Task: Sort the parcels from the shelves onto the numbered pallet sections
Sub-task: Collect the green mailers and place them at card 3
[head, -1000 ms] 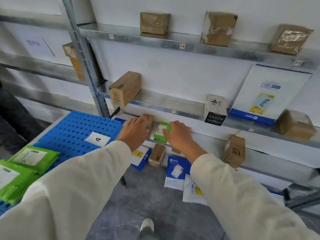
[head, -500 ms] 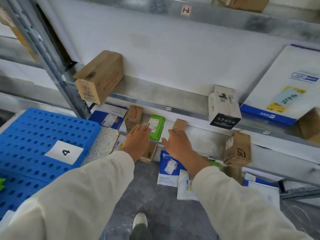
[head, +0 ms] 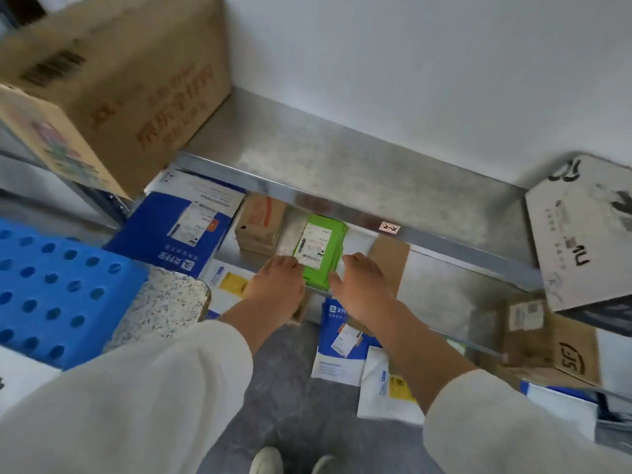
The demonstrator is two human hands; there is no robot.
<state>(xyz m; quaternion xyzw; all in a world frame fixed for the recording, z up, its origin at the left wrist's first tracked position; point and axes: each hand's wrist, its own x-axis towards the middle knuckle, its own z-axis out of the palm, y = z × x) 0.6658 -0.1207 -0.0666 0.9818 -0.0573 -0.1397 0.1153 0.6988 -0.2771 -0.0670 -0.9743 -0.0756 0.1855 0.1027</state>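
1. The green parcel (head: 321,254), with a white printed label on top, lies flat on the lower shelf (head: 444,292). Its far end is tucked under the front lip of the upper shelf (head: 342,159), close to a small tag (head: 390,228) reading "2-2".
2. The left hand (head: 278,289) sits at the parcel's 7 o'clock. Its fingers are bent over the near left corner and touch the edge of the label. Whether they actually grip the parcel cannot be told.
3. The right hand (head: 367,290) sits at the parcel's 4 o'clock. Its thumb lies against the near right edge, and its fingers are stretched loosely forward, closed round nothing, over a flat brown cardboard piece (head: 393,258).
4. A small brown box (head: 260,224) stands just beside the parcel at its 10 o'clock. A blue and white mailer (head: 181,230) lies farther out at 9 o'clock.
5. On the upper shelf, a large cardboard box (head: 113,87) overhangs the front edge at 10 o'clock. A white box with black print (head: 581,234) sits at 3 o'clock.
6. A blue perforated pallet (head: 51,292) lies at 9 o'clock from the hands, with a speckled block (head: 164,302) between it and the left wrist.
7. At 6 o'clock, blue and white envelopes (head: 338,350) lie on the grey floor (head: 273,388) under the right forearm. A brown box with a black logo (head: 564,350) is at 4 o'clock, well apart from the hands.
8. Both arms wear cream sleeves (head: 136,405), and pale shoes (head: 266,461) show at the bottom edge.
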